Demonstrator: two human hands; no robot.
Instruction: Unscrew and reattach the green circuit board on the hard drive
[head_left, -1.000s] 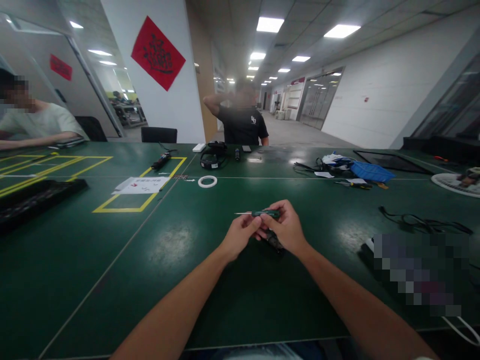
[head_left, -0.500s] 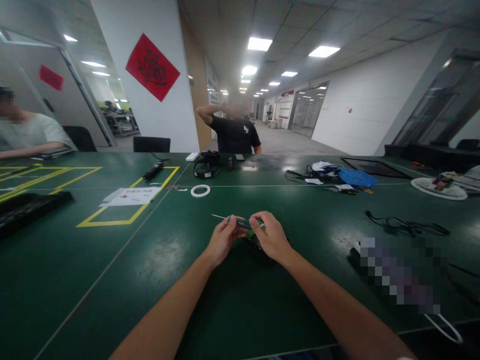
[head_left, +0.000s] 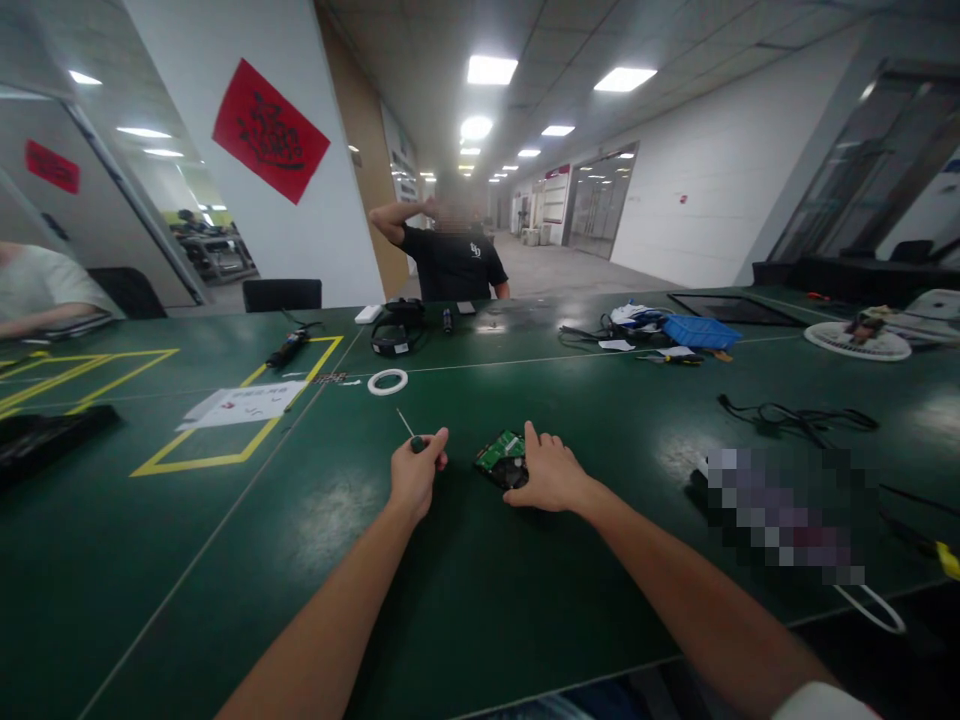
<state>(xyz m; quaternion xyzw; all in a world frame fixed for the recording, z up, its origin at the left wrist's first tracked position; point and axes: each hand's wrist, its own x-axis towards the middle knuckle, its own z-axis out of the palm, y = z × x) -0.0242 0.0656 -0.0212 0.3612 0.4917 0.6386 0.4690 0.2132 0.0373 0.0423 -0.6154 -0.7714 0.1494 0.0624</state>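
Observation:
A screwdriver [head_left: 417, 443] with a dark green handle is in my left hand [head_left: 414, 478]; its thin metal shaft points up and left, clear of the table. To the right lies a dark hard drive with a green circuit board [head_left: 501, 452], flat on the green table. My right hand [head_left: 553, 474] grips the drive's right side, thumb at the near edge and index finger at the far edge, hiding that part of it. A gap of bare tabletop separates my left hand from the drive.
A white tape ring [head_left: 388, 382] and a paper sheet [head_left: 240, 405] lie ahead on the left. Cables [head_left: 799, 415] and a blue basket [head_left: 701, 332] are to the right. A person in a black shirt [head_left: 454, 262] sits opposite; another person's pale sleeve [head_left: 49, 285] shows far left.
My hands have come apart. The left moved left with the screwdriver, its tip now tilted up; the right let go of the screwdriver's handle end and lowered onto the hard drive. The view shifted slightly.

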